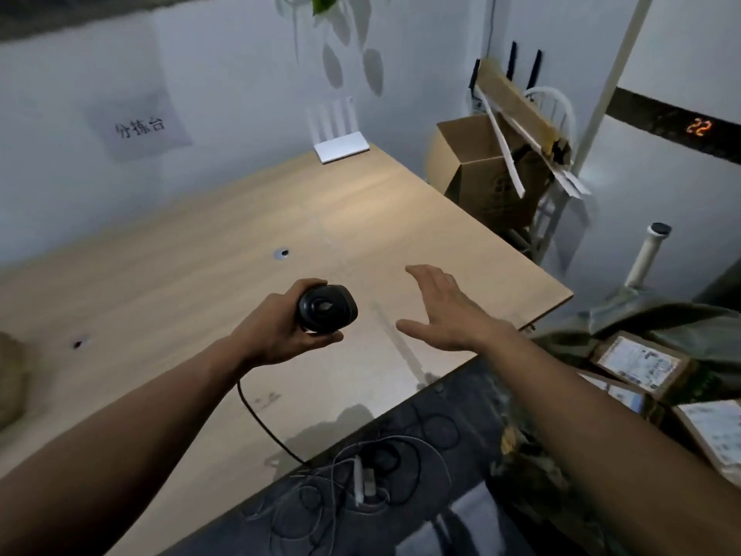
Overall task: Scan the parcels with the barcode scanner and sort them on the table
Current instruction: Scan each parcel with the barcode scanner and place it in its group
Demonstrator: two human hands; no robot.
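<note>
1. Pale wood-grain rectangular table (224, 250): the sorting surface, running diagonally across the view. A paper sign with dark characters (140, 126) is fixed to the wall behind it, presumably marking the station. A white flat router with upright antennas (341, 148) stands at the far edge, out of the working area.
2. Brown cardboard parcels with white printed labels (637, 365): these lie off the table at lower right, on dark green fabric (641, 327), labels facing up. That is likely so the codes can be read. None is on the table yet, so sorting seems hardly begun.
3. Open brown cardboard carton (477, 154): it stands beyond the table's far right corner, holding white strips and scrap.
4. Right hand (449, 311): fingers spread and straight, holding nothing, hovering above the table's right part near the parcels. It is probably poised to fetch one.
5. Left hand (276, 327): wrapped around the handle of the black rounded plastic barcode scanner (326, 307), keeping it ready above the table. The head is glossy and oval; its black cable (260, 419) trails down over the near edge.
</note>
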